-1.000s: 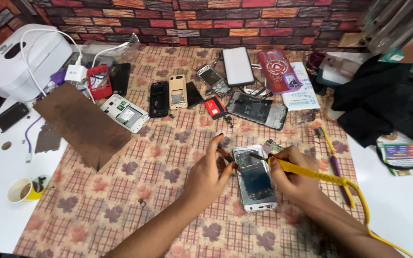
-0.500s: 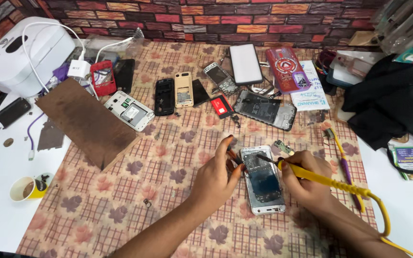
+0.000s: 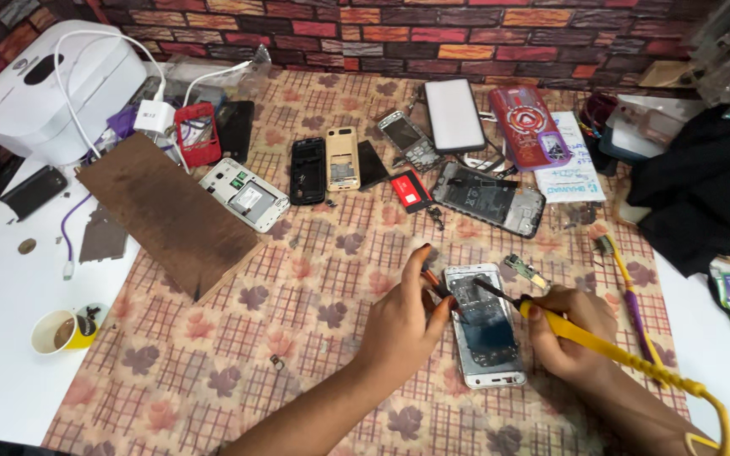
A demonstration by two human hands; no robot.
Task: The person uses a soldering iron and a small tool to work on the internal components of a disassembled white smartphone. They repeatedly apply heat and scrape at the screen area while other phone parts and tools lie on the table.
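The opened white phone [image 3: 485, 325] lies on the leaf-patterned cloth [image 3: 238, 338] near the person, slightly right of centre, its back off and its insides showing. Its long axis runs near-to-far, the far end tipped a little to the left. It sits between the two hands — the left hand [image 3: 405, 317] just beside its left edge, the right hand [image 3: 569, 329] just beside its right edge, both about equally close.

The right hand is clenched round the yellow handle of a soldering iron [image 3: 589, 340]; the dark tip reaches left and away, over the far half of the phone's inner board. Whether the tip actually touches the board cannot be told. The iron's yellow cord trails off to the near right.

The left hand's fingers are curled, thumb and forefinger pinched on something small and dark with a touch of orange at the phone's far left corner — what it is cannot be made out.

Just beyond the phone to the right lies a small green circuit piece [image 3: 525, 272], and further right a toothbrush [image 3: 629, 291] with a purple handle. Farther off across the cloth lie more stripped handsets, among them a dark phone frame [image 3: 489, 198] and a white phone body [image 3: 244, 194], with a brown wooden board [image 3: 166, 211] at the left and a small paper cup [image 3: 62, 331] on the white table.
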